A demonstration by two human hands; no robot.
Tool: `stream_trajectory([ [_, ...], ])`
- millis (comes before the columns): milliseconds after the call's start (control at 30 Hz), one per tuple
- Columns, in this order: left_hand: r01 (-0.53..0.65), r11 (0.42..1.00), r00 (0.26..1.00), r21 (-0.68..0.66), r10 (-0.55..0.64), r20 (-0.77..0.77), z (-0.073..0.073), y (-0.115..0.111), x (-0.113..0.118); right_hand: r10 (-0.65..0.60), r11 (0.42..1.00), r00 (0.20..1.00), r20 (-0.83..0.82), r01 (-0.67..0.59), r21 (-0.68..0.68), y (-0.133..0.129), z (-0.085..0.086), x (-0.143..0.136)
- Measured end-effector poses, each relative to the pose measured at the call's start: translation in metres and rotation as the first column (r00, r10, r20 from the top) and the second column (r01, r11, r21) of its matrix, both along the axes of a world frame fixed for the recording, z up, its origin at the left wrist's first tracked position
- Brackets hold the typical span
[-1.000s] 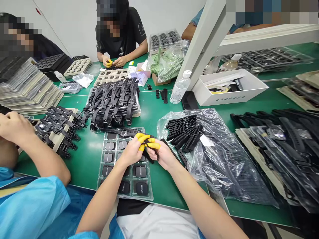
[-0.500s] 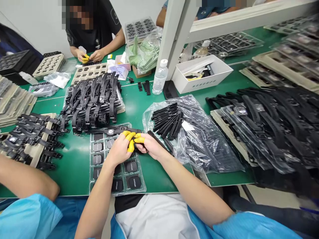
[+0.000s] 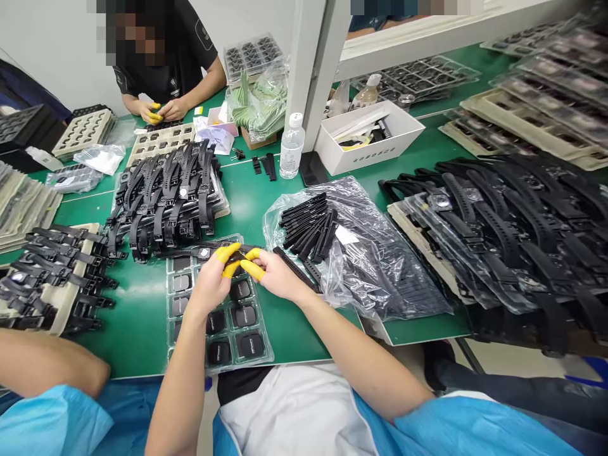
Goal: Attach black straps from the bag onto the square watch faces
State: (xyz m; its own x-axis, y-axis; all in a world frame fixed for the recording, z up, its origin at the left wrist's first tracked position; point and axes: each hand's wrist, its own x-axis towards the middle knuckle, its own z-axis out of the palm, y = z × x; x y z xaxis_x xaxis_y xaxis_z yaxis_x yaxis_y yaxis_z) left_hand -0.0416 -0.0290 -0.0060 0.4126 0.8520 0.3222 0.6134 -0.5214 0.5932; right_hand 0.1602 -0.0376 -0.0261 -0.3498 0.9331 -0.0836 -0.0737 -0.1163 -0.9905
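Observation:
My left hand (image 3: 215, 278), with yellow covers on its fingers, is closed on a small black watch part (image 3: 234, 257). My right hand (image 3: 273, 272), also in yellow finger covers, pinches the same part from the right. Both hands are above a clear plastic tray (image 3: 261, 304) whose pockets hold square watch faces (image 3: 246, 315). Just behind the hands lies a watch with a black strap (image 3: 204, 252). Loose black straps (image 3: 308, 228) rest on a plastic bag to the right of my hands.
Stacked watches (image 3: 175, 196) stand behind the tray, with more at the left (image 3: 57, 266) and right (image 3: 498, 221). A water bottle (image 3: 291, 149), a phone (image 3: 313, 170) and a white box (image 3: 365, 149) stand farther back. Another person (image 3: 166, 69) works across the green table (image 3: 137, 316).
The whole view has shifted a little. My hands have turned slightly on the black part, and my right finger and thumb now show as a pinch at its right side.

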Motion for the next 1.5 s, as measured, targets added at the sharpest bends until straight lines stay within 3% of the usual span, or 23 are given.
stream_trajectory([
  [100,-0.138,0.990,0.988,-0.040,0.135,-0.076,0.020,0.004,-0.019,0.029,0.997,0.994,0.105,-0.036,0.067,0.000,0.001,0.004],
  [200,-0.250,0.966,0.933,-0.070,0.222,-0.283,0.036,0.004,-0.045,0.030,0.991,0.965,0.259,-0.063,0.120,0.000,0.006,0.006],
  [300,-0.264,0.965,0.820,-0.008,0.220,-0.528,0.044,0.002,-0.074,0.036,0.980,0.917,0.398,-0.111,0.166,-0.001,0.012,0.009],
  [400,-0.230,0.973,0.743,0.022,0.190,-0.642,0.049,0.006,-0.101,-0.032,0.969,0.846,0.533,-0.104,0.223,-0.001,0.018,0.016],
  [467,-0.242,0.970,0.733,-0.010,0.176,-0.657,0.052,0.012,-0.118,-0.165,0.959,0.730,0.663,-0.039,0.282,0.001,0.019,0.024],
  [533,-0.287,0.955,0.738,-0.078,0.168,-0.653,0.053,0.020,-0.131,-0.268,0.947,0.556,0.787,-0.001,0.323,0.003,0.018,0.033],
  [600,-0.337,0.926,0.746,-0.172,0.151,-0.649,0.052,0.029,-0.141,-0.270,0.953,0.411,0.871,-0.016,0.303,0.004,0.017,0.040],
  [700,-0.389,0.879,0.746,-0.276,0.124,-0.655,0.044,0.040,-0.148,-0.193,0.972,0.314,0.930,-0.070,0.225,0.003,0.016,0.043],
  [1000,-0.500,0.858,0.670,-0.117,0.297,-0.681,0.017,0.044,-0.153,-0.193,0.966,0.274,0.942,-0.115,0.231,-0.002,0.008,0.039],
  [1167,-0.485,0.875,0.663,0.009,0.374,-0.649,0.004,0.021,-0.146,-0.191,0.968,0.273,0.943,-0.108,0.227,-0.002,0.009,0.039],
  [1300,-0.501,0.845,0.665,0.184,0.513,-0.544,-0.010,-0.003,-0.140,-0.166,0.975,0.278,0.946,-0.099,0.200,-0.001,0.012,0.038],
  [1500,-0.522,0.848,0.710,0.092,0.491,-0.504,-0.022,-0.007,-0.143,-0.153,0.976,0.275,0.949,-0.109,0.189,-0.001,0.012,0.038],
])
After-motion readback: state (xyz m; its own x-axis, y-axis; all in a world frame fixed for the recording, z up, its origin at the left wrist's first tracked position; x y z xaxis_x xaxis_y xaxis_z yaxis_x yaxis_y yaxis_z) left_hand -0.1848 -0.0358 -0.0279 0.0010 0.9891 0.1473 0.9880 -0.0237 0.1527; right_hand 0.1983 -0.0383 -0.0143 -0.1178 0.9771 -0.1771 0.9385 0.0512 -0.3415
